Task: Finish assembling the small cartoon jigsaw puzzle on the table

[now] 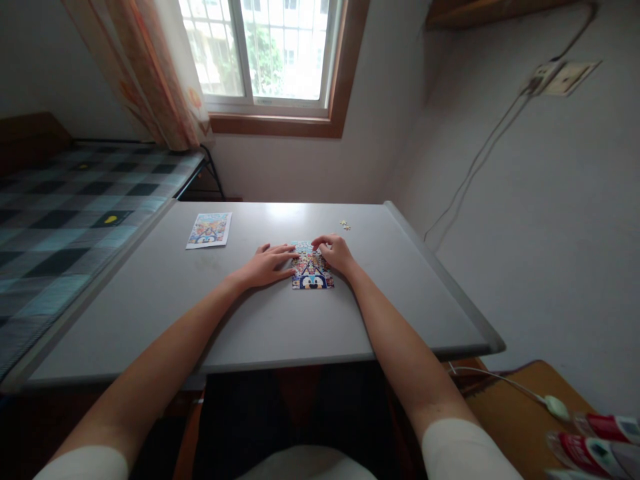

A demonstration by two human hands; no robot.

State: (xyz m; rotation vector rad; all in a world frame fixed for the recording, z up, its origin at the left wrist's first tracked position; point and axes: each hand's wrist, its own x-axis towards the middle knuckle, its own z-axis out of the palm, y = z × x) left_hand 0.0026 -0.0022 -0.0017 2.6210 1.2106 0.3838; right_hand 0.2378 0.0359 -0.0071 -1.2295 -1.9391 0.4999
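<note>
A colourful jigsaw puzzle (313,277) with a blue cartoon dog face along its near edge lies flat on the grey-white table (300,333). My left hand (271,264) rests beside it, palm down and fingers spread, the fingertips on the puzzle's left edge. Over the upper right part, my right hand (334,252) has its thumb and forefinger drawn together in a pinch. Whatever sits between those fingertips is too small to make out. Several loose puzzle pieces (345,225) lie beyond my right hand.
A printed reference picture (209,230) lies at the far left of the table. Left of the table stands a bed with a checked cover (100,200). At lower right are bottles (590,453) and a white cable (510,380) on a brown surface.
</note>
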